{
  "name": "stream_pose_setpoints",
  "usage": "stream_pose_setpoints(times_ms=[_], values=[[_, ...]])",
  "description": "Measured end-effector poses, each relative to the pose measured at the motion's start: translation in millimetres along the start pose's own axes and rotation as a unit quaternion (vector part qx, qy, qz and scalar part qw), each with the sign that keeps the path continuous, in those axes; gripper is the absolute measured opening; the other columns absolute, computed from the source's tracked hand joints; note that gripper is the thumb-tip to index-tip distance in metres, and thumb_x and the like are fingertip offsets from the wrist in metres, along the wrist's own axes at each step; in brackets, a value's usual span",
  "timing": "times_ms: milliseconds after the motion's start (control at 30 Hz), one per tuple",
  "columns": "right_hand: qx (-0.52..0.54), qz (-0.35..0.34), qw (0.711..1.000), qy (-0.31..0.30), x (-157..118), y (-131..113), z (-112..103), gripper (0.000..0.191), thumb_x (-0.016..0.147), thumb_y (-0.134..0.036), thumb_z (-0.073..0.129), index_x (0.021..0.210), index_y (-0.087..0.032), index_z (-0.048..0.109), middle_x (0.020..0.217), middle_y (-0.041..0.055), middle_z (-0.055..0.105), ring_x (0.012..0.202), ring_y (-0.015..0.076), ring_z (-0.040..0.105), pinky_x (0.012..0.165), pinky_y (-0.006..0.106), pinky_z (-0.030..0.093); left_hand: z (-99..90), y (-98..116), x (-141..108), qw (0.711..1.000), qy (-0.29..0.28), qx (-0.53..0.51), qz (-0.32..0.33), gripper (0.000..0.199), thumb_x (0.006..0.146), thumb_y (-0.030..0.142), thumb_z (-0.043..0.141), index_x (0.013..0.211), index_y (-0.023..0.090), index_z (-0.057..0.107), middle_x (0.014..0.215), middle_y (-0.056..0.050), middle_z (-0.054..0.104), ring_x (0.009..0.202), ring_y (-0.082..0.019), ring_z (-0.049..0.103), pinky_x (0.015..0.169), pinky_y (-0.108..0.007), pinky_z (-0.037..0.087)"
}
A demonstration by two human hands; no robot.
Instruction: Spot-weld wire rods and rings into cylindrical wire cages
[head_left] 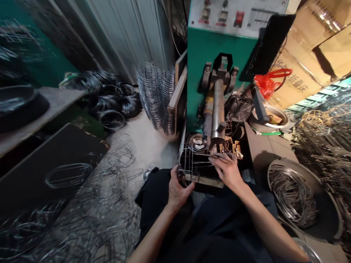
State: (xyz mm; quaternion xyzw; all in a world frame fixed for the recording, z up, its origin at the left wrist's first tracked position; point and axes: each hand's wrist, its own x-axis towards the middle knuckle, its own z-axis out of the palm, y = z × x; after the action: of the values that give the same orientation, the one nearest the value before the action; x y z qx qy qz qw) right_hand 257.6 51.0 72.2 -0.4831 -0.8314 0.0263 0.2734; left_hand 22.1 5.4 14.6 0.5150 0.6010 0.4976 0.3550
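Head camera looks down at a person seated before a teal machine (208,62) with a thick steel cylinder (218,109) mounted upright on its front. A rectangular grid frame of bent steel wire (196,164) sits just in front of that cylinder, held over the person's dark-clothed lap (219,226). The left hand (178,186) grasps the frame's near corner, with its fingers (175,179) clenched around the wires. The right hand (226,170) lies across the frame's far side, its fingers (223,159) curled down and gripping the wires close to the machine. A pale wooden strip (204,180) runs beneath the frame. To the right, a round steel tub (293,193) holds bent wire loops. Left of the machine stands a tall stack of wire rings (156,98), beside coils of black wire (109,95). Loose black wire loops (90,215) sprawl across the concrete floor, and a small wire-guarded fan (240,109) sits beside the cylinder.
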Motion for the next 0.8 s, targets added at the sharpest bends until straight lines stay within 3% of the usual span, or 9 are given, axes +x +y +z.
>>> stream_pose_setpoints(times_ms=[400,700,800], values=[[0.017,-0.019,0.999,0.046,15,0,-1,0.022,0.103,-0.019,0.055,0.115,-0.028,0.071,0.11,0.0035,0.076,0.115,0.0228,0.064,0.104,0.044,0.025,-1.4,-4,14,0.999,0.006,-0.036,-0.01,0.082,0.062,0.032,0.089,0.132,0.022,0.048,0.098,-0.004,0.067,0.082,-0.021,0.068,0.073,-0.031,0.054],[0.025,-0.018,0.998,0.059,19,-3,-4,0.023,0.103,-0.019,0.054,0.116,-0.028,0.071,0.108,0.0034,0.076,0.115,0.0228,0.064,0.104,0.043,0.023,-2.2,-11,19,1.0,0.003,-0.024,0.015,0.082,0.066,0.033,0.088,0.136,0.023,0.046,0.108,-0.007,0.065,0.096,-0.023,0.067,0.084,-0.034,0.055],[0.026,-0.018,0.997,0.067,22,-5,-3,0.024,0.103,-0.019,0.054,0.116,-0.029,0.072,0.105,0.0027,0.077,0.114,0.0228,0.065,0.105,0.043,0.023,-0.6,-13,23,1.0,-0.002,-0.022,0.017,0.083,0.066,0.034,0.087,0.137,0.022,0.045,0.107,-0.007,0.064,0.091,-0.021,0.067,0.083,-0.034,0.056]])
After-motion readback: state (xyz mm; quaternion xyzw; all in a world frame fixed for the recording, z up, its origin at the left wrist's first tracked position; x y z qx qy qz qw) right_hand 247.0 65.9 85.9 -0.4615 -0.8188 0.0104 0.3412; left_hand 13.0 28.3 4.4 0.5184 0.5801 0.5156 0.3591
